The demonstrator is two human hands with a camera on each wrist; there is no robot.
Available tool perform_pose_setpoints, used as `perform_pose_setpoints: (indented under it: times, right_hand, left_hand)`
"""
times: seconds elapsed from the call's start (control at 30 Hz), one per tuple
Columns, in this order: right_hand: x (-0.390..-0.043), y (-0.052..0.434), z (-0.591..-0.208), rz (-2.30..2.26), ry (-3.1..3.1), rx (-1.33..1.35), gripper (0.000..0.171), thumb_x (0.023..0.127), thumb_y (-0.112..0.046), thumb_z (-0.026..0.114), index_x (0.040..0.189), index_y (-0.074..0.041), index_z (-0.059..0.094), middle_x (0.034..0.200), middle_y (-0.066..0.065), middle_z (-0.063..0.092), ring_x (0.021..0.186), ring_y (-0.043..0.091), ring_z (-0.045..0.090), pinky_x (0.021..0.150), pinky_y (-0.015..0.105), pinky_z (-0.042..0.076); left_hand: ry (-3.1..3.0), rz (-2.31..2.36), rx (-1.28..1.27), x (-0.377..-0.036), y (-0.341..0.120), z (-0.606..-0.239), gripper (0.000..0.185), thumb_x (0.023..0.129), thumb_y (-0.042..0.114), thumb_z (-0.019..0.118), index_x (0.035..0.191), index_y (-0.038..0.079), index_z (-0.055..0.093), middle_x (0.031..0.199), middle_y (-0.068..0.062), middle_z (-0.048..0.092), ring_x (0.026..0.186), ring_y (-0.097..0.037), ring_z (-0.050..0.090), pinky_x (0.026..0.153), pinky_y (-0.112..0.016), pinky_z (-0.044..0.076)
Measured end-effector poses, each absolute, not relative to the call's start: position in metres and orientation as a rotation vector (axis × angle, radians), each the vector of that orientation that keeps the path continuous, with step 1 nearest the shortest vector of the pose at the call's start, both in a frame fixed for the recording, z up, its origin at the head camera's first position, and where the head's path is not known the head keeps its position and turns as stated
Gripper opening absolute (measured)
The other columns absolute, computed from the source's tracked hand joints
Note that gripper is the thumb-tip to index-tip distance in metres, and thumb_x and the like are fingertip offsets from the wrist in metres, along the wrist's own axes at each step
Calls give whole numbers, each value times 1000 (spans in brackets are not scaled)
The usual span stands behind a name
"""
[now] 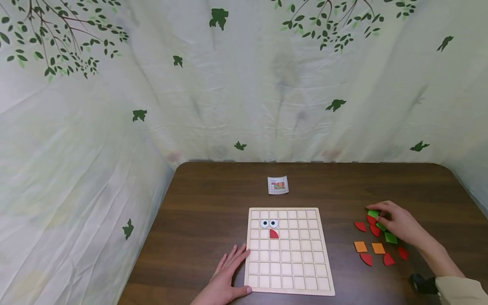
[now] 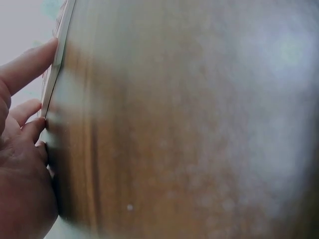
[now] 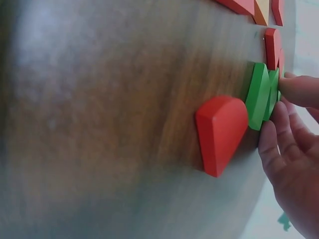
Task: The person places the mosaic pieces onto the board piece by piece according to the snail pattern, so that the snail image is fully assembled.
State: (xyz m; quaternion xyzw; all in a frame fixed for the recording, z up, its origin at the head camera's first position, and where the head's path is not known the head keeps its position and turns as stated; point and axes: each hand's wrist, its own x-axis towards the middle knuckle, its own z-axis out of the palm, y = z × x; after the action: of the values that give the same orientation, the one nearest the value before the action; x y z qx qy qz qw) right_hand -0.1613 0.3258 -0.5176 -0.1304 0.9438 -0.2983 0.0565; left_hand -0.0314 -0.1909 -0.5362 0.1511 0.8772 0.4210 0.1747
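A pale wooden grid board [image 1: 289, 271] lies on the dark table [image 1: 213, 203]; it holds two eye pieces [image 1: 269, 223] and a red quarter-round piece [image 1: 273, 233]. My left hand [image 1: 228, 271] lies flat beside the board's left edge [image 2: 55, 74], its fingers [image 2: 30, 64] straight and its thumb at the front corner. My right hand [image 1: 400, 226] reaches into a cluster of loose pieces at the right. Its thumb and fingers [image 3: 271, 129] pinch a green piece [image 3: 258, 97] next to a red rounded piece [image 3: 222, 132].
A small pattern card [image 1: 278, 185] lies behind the board. Two orange squares [image 1: 360, 246], several red pieces [image 1: 366, 259] and another green piece [image 1: 390, 237] lie scattered near the right hand. A leaf-printed cloth [image 1: 244, 84] hangs round the table's back and sides.
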Motion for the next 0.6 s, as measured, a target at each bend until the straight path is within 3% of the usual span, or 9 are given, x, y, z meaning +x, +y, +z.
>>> perform_pose_setpoints:
  times: [0.27, 0.6]
  right_hand:
    - [-164, 331, -518, -895, 2856, -393, 35, 88, -2, 68, 123, -2, 65, 104, 9, 55, 79, 15, 50, 60, 28, 42]
    - [-165, 329, -522, -864, 2906, -393, 23, 85, -6, 74, 106, -3, 64, 98, 8, 57, 86, 25, 54, 70, 42, 47]
  left_hand:
    - [2492, 1181, 433, -32, -190, -535, 86, 78, 30, 79, 153, 22, 36, 161, 1, 25, 150, -29, 7, 112, -44, -3]
    - [2506, 1162, 433, -33, -191, -540, 87, 78, 30, 80, 153, 24, 36, 161, 3, 25, 150, -28, 7, 112, -44, -3]
